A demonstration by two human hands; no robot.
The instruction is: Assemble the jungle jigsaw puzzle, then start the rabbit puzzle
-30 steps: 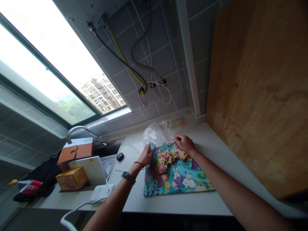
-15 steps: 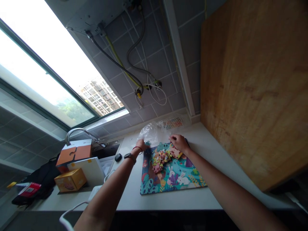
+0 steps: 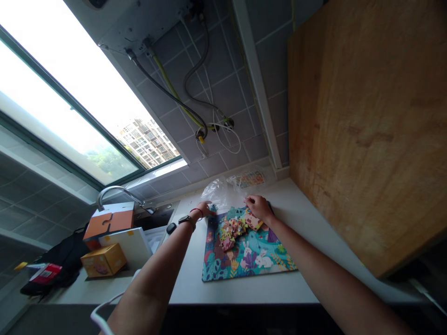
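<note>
A colourful jigsaw puzzle [image 3: 240, 267] with white rabbits and plants lies flat on the counter. A heap of loose puzzle pieces [image 3: 233, 229] covers its upper middle. My left hand [image 3: 203, 210] is at the puzzle's far left corner, its fingers closed on a teal puzzle piece [image 3: 213, 208]. My right hand [image 3: 257, 207] hovers by the far right edge, thumb and fingers pinched together; what they hold, if anything, is too small to make out. Just below it lies a pink piece cluster [image 3: 253, 221].
Behind the puzzle lies a crumpled clear plastic bag [image 3: 217, 191]. A small black case [image 3: 171, 228] sits left of the puzzle. Boxes [image 3: 104, 260] stand by the sink [image 3: 157, 217] and tap. A large wooden board [image 3: 363, 139] rises on the right.
My left hand has shifted very slightly at the corner. My right hand stays pinched in nearly the same place. The view has moved a little.
</note>
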